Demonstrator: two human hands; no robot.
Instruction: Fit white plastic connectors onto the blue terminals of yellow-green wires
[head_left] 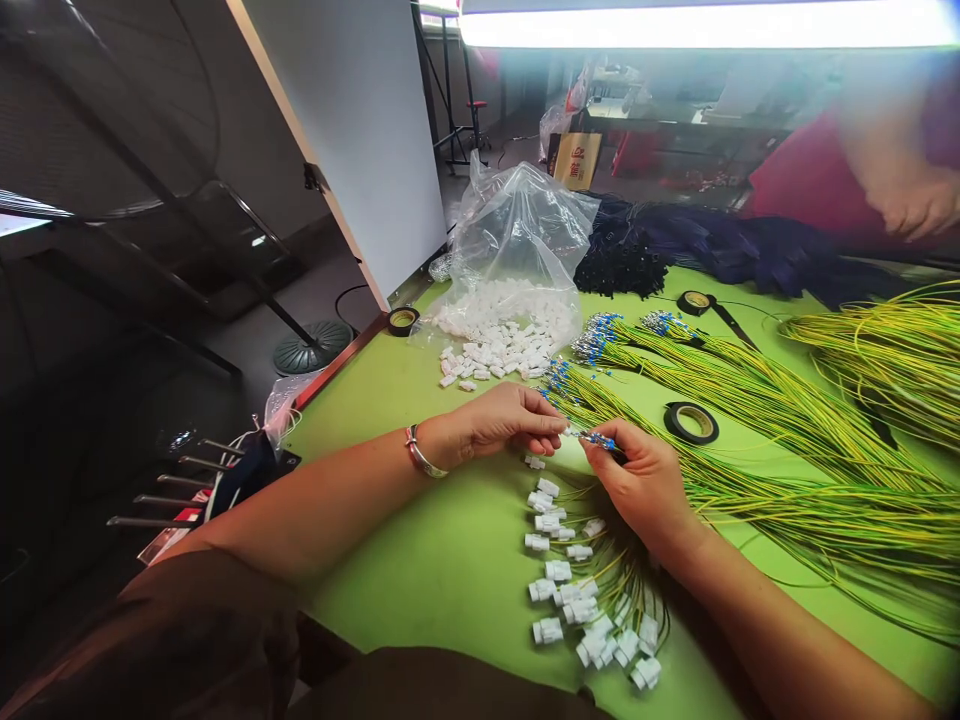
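Note:
Between thumb and fingers, my left hand (529, 420) pinches a small white connector housing (570, 431), mostly covered by the fingertips. Close to its right, my right hand (637, 475) is closed on several wires with blue-sleeved metal terminals (598, 440) at their tips. The terminal tips and the housing meet or nearly meet; I cannot tell how far one is inside the other. Below my hands lie several wires ending in white connectors (557, 570). Yellow-green wire bundles (750, 420) stretch off to the right, their blue terminals toward the middle.
Loose white housings (495, 345) spill from a clear plastic bag (517, 230). Black tape rolls (691, 423) lie on the green table (390, 540). Dark wire bundles (705, 235) line the back, where another person's hand (915, 200) shows. A white panel (352, 130) stands at left.

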